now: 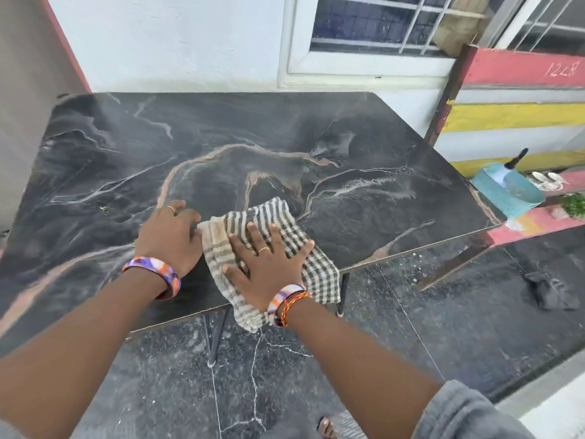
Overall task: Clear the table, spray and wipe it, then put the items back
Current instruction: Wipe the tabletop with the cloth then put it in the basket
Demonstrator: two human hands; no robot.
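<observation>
A black marble-patterned table (221, 147) fills the middle of the view. A checked grey-and-cream cloth (272, 217) lies spread at its near edge, one corner hanging over the rim. My right hand (269, 258) lies flat on the cloth with fingers spread. My left hand (169, 237) rests on the tabletop just left of the cloth, its fingers curled at the cloth's left edge. A spray bottle (509, 167) with a black nozzle stands in a teal basket (506, 198) on the bench to the right.
A striped pink, yellow and white bench (519, 115) stands right of the table, with a green bunch (574, 205) and small white items (546, 180) on it. A dark rag (550, 289) lies on the black tiled floor. A wall and barred window (380, 23) are behind.
</observation>
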